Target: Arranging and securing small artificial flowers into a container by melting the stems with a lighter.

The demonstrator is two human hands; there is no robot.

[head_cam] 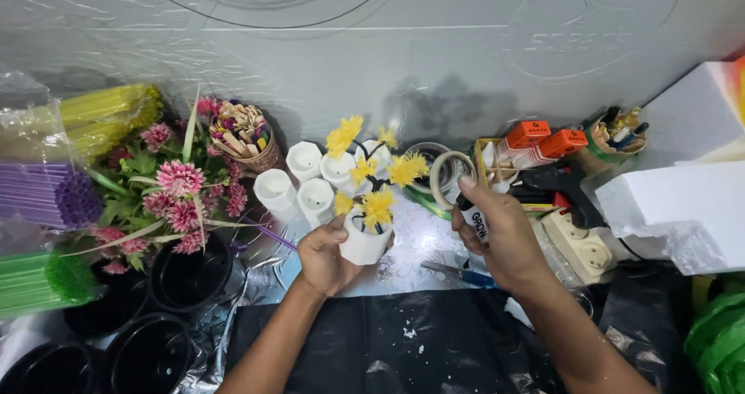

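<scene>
My left hand (322, 256) grips a small white pot (365, 242) that carries a craft plant with black stems and yellow flowers (378, 205). My right hand (500, 235) is closed around a dark marker-like tube with a white label (475, 219), held upright to the right of the pot. Just above the right hand's fingers stands a roll of tape (452, 178).
Several empty white pots (303, 178), a basket of coloured sticks (244, 134), pink artificial flowers (180, 192), bundles of coloured straws (46, 196), black pots (186, 277), a black glue gun (563, 188), a power strip (580, 246), white foam blocks (675, 208), scissors (462, 274).
</scene>
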